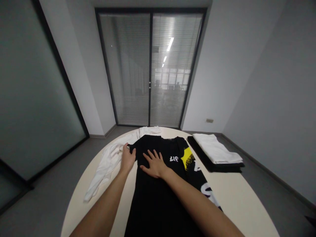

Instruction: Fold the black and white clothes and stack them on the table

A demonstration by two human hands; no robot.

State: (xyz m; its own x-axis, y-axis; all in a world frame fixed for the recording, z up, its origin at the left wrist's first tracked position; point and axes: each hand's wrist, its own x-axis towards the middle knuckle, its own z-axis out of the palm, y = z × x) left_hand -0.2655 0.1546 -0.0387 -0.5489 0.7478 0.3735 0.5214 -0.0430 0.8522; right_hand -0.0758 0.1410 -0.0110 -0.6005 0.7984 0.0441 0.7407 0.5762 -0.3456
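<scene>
A black T-shirt (158, 194) with white lettering and a yellow print lies spread on the table, its neckline at the far end. Its right side is folded inward, with the printed part showing on top. My left hand (127, 159) grips the left sleeve of the shirt, thumb and fingers closed on the cloth. Flat on the chest, left of the white lettering, rests my right hand (155, 165) with its fingers spread. The lower end of the shirt runs out of view at the bottom.
A crumpled white garment (106, 164) lies along the table's left edge. On the right, a folded white cloth (214, 148) tops folded black cloth (212, 168). The round cream table (243, 204) curves away on both sides. Beyond it stands a glass door with blinds (130, 72).
</scene>
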